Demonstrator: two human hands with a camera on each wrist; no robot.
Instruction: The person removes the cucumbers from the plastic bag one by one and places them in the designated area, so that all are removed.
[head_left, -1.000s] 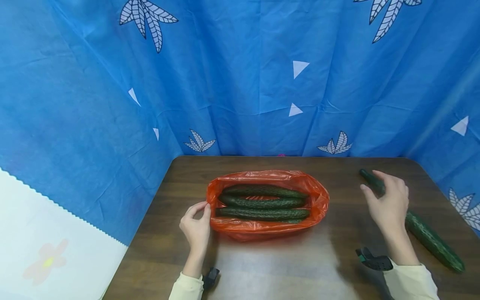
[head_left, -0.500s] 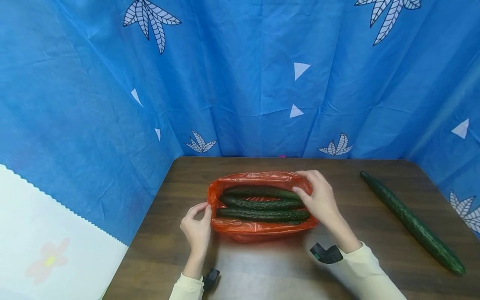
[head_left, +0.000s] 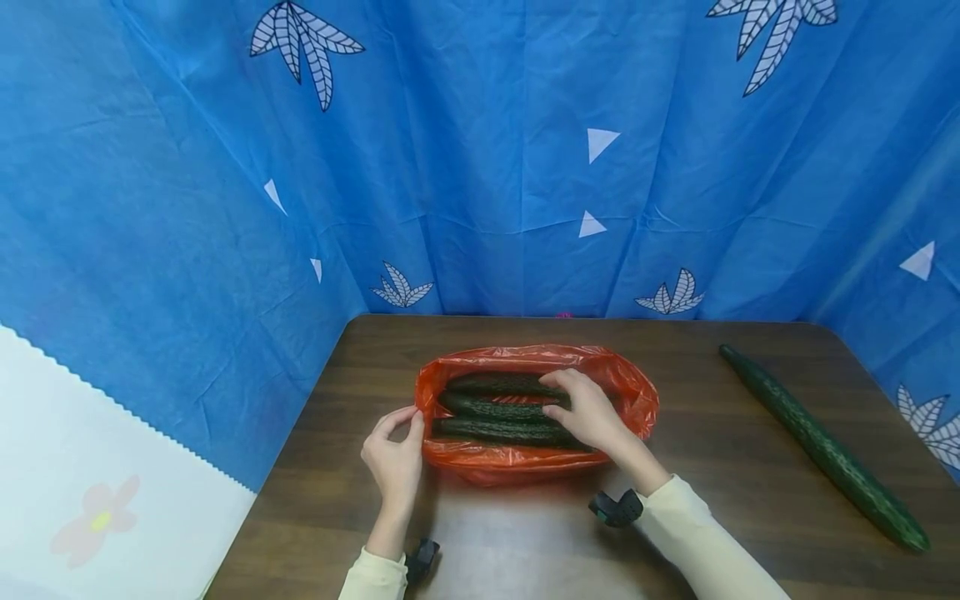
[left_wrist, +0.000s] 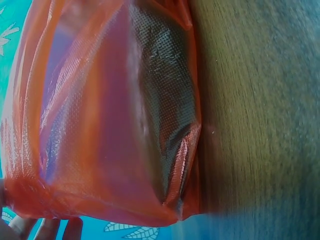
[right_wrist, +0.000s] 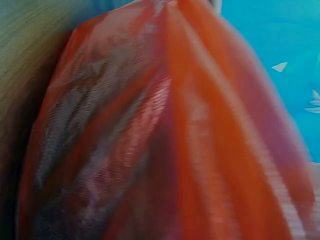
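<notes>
Nearest, in the head view: pale sleeves (head_left: 708, 542), low over the wooden tabletop (head_left: 750, 467). Pinched between thumb and fingers of the left hand (head_left: 393, 454): left end of the rim of a red bag (head_left: 502, 454), open-mouthed, toward the far edge of the tabletop and slightly left of that edge's middle. Within the bag's mouth: the right hand (head_left: 592, 412), thumb and fingers apart and bent over the cucumbers (head_left: 495, 430); grip or mere contact impossible to tell. Of these, at least three, side by side, roughly parallel to the far edge. Only from the left wrist: fingertips (left_wrist: 47, 227) below the bag's border, and dark green through the film of its side wall. Only from the right wrist: blurred dark shapes behind another stretch of red film. Only in the head view: a loose cucumber (head_left: 821, 444), well apart from the bag, slanting from near the far right corner toward the right edge. Farthest, in all views: a blue curtain (head_left: 480, 167) with white markings.
</notes>
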